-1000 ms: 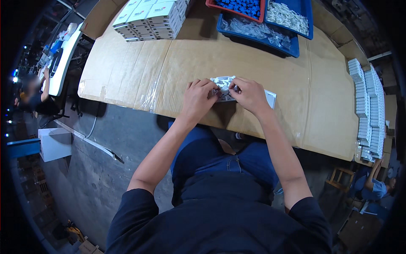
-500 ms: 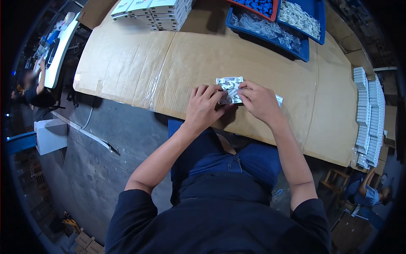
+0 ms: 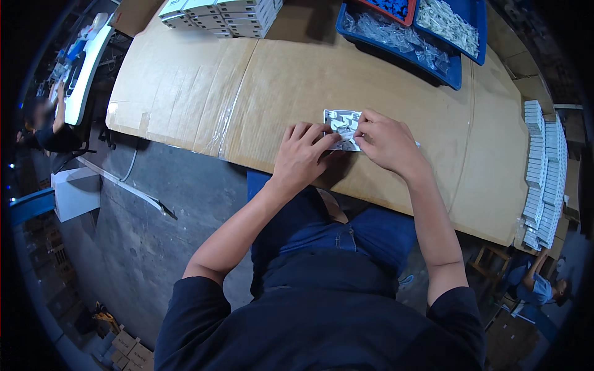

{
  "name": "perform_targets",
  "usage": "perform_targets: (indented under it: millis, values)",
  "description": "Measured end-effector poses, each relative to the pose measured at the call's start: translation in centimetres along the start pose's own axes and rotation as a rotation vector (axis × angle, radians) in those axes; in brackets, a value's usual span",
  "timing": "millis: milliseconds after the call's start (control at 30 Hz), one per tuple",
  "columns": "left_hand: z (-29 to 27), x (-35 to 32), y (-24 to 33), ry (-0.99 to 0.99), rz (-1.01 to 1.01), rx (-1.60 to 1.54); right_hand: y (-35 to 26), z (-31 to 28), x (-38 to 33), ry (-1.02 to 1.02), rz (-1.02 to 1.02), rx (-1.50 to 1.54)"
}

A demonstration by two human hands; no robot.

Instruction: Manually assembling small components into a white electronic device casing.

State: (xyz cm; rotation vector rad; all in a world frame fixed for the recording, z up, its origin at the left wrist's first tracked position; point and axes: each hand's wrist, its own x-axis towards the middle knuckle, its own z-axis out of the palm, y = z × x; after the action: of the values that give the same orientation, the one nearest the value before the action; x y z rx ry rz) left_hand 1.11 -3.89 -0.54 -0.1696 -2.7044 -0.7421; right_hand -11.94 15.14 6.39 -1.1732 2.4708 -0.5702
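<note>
A small white plastic housing (image 3: 342,122) with moulded grey-looking recesses lies at the front part of the cardboard-covered table, between my hands. My left hand (image 3: 299,153) grips its left edge, with curled fingers at the rim and the thumb low at the near side. The fingertips of my right hand (image 3: 390,143) are pinched together over the right part of the housing. Whatever they hold is hidden or too small to name. A sliver of another white thing (image 3: 417,144) shows just behind my right hand.
Stacked white boxes (image 3: 219,15) stand at the far left of the table (image 3: 284,74). Blue trays (image 3: 455,80) with clear plastic bags and white parts, and a red tray (image 3: 408,18) of blue parts, sit far right. White housings (image 3: 544,173) are stacked rightmost. Two people work nearby.
The view has shifted slightly. My right hand has moved a little to the right, its fingertips now pinched closer together over the housing. My left hand keeps its hold.
</note>
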Motion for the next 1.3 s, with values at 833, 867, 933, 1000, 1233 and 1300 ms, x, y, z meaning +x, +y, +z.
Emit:
perform_targets:
  millis: [833,867,933,1000,1233,1300]
  values:
    - [-1.4,1.9,0.9,0.016,-0.142,-0.069,6.5,-8.7,5.3,0.476,0.098,0.236]
    - [-1.4,2.0,1.0,-0.002,-0.169,-0.066,7.3,-9.8,6.7,0.553,0.126,0.184]
    - [-1.1,1.9,0.9,-0.021,-0.200,-0.041,9.6,-11.6,9.8,0.604,0.121,0.136]
    - [-1.2,2.4,1.1,-0.036,-0.196,-0.054,12.1,-13.7,12.9,0.652,0.122,0.090]
    - [-1.6,2.8,0.7,-0.129,-0.195,-0.044,18.0,-19.8,25.1,0.659,0.105,-0.233]
    - [-1.7,2.7,0.5,-0.126,-0.187,-0.025,18.9,-21.2,28.4,0.679,0.120,-0.352]
